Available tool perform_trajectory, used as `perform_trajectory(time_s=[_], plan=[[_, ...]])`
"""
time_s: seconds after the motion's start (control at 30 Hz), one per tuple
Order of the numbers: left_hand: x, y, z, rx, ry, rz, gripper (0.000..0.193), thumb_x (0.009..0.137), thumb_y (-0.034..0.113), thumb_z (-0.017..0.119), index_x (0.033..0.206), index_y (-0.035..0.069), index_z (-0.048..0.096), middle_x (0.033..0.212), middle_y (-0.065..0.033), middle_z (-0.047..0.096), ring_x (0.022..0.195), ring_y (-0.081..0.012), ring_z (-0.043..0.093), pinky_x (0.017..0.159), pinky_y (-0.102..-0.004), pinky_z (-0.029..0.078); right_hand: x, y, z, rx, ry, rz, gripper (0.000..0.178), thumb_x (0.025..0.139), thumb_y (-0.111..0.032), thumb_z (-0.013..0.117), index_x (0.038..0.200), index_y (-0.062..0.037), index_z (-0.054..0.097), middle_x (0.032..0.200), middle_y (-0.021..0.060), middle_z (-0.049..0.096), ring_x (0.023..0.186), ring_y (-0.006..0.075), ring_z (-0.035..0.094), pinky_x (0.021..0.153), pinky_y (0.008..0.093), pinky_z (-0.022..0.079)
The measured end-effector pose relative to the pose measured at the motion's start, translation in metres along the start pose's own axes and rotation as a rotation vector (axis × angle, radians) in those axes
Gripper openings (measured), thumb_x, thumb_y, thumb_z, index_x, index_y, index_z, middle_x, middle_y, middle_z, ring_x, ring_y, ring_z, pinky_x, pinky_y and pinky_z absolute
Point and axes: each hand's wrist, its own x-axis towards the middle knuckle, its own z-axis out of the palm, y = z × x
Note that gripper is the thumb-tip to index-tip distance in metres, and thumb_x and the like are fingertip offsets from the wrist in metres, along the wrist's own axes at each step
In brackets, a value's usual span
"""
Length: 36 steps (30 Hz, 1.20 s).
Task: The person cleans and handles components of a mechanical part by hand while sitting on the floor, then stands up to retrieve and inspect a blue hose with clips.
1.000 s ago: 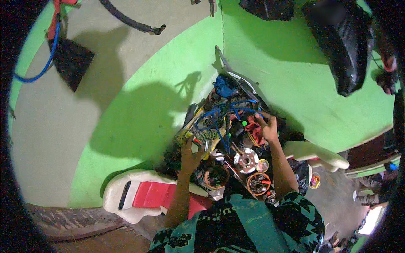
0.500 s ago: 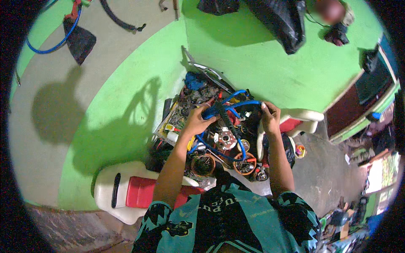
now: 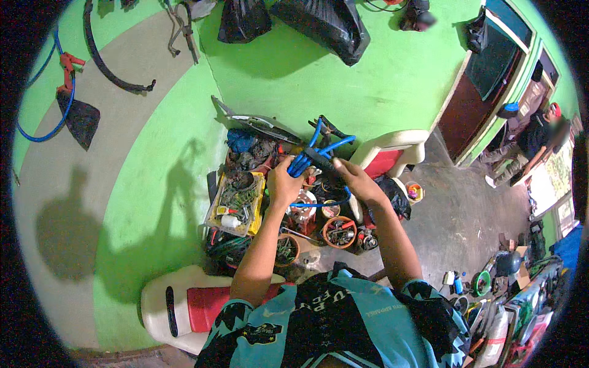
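Observation:
My left hand (image 3: 286,184) is closed around a bundle of blue cable (image 3: 300,164), held up over a cluttered heap of parts. Loops of the cable stick up beyond the hand, and one hangs below between my arms. A dark strip-like piece (image 3: 323,162) lies across the bundle; whether it is a wrap or a cable end I cannot tell. Its right end meets the fingertips of my right hand (image 3: 361,183), which are pinched on it. Under the cable, a round metal part (image 3: 303,207) is partly hidden.
A yellow crate (image 3: 253,228) of small parts stands left of a brown pot (image 3: 339,232) with metal pieces. One red-and-white seat (image 3: 161,303) lies near left, another (image 3: 405,146) leans at the right. Black bags (image 3: 331,27) hang on the green wall. A person (image 3: 532,142) is far right.
My view has turned to the right, bringing a person into sight. My right hand has come in from the cable's outer loop to the dark piece by the bundle. My left hand keeps its hold.

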Motion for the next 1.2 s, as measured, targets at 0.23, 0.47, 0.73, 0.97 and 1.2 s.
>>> perform_trajectory(time_s=[0.23, 0.47, 0.73, 0.97, 1.2], plan=[[-0.005, 0.024, 0.023, 0.054, 0.051, 0.046, 0.02, 0.069, 0.008, 0.076, 0.087, 0.005, 0.066, 0.077, -0.0141, 0.066, 0.066, -0.031, 0.064, 0.062, -0.0385, 0.048, 0.016, -0.005, -0.018, -0.18, -0.212, 0.114, 0.055, 0.094, -0.048, 0.057, 0.108, 0.005, 0.066, 0.089, 0.0143, 0.07, 0.081, 0.0195, 0.063, 0.078, 0.0369, 0.05], [-0.003, 0.021, 0.042, -0.138, 0.019, -0.073, 0.025, 0.07, 0.012, 0.082, 0.086, 0.004, 0.065, 0.072, -0.0052, 0.065, 0.062, -0.01, 0.057, 0.059, -0.0295, 0.047, 0.008, -0.005, -0.033, -0.278, -0.131, -0.002, 0.047, 0.085, -0.039, 0.072, 0.104, 0.004, 0.065, 0.081, 0.0202, 0.069, 0.071, 0.0272, 0.067, 0.071, 0.0394, 0.051], [0.015, -0.001, 0.04, -0.3, 0.202, -0.226, 0.03, 0.074, 0.026, 0.084, 0.086, 0.004, 0.066, 0.077, -0.0025, 0.065, 0.065, -0.0101, 0.055, 0.059, -0.0292, 0.044, 0.012, 0.088, -0.094, -0.172, 0.168, -0.214, 0.044, 0.084, -0.033, 0.074, 0.101, 0.0069, 0.067, 0.085, 0.0191, 0.071, 0.077, 0.0242, 0.068, 0.073, 0.0393, 0.051], [0.022, 0.009, 0.043, -0.688, 0.315, -0.53, 0.036, 0.096, 0.045, 0.056, 0.091, 0.01, 0.055, 0.065, 0.0044, 0.044, 0.055, -0.0066, 0.042, 0.049, -0.0241, 0.033, -0.039, 0.077, -0.133, 0.088, 0.199, 0.17, 0.062, 0.089, -0.035, 0.069, 0.132, 0.0052, 0.049, 0.108, 0.0109, 0.062, 0.097, 0.0181, 0.059, 0.084, 0.0301, 0.046], [0.029, 0.005, 0.086, -0.325, 0.047, -0.009, 0.035, 0.098, 0.037, 0.054, 0.105, 0.003, 0.059, 0.082, -0.0017, 0.056, 0.072, -0.0112, 0.049, 0.065, -0.028, 0.041, -0.025, 0.107, -0.15, 0.68, 0.025, 0.072, 0.047, 0.081, -0.011, 0.062, 0.125, 0.0021, 0.049, 0.106, 0.0098, 0.062, 0.094, 0.0187, 0.061, 0.084, 0.0295, 0.047]])
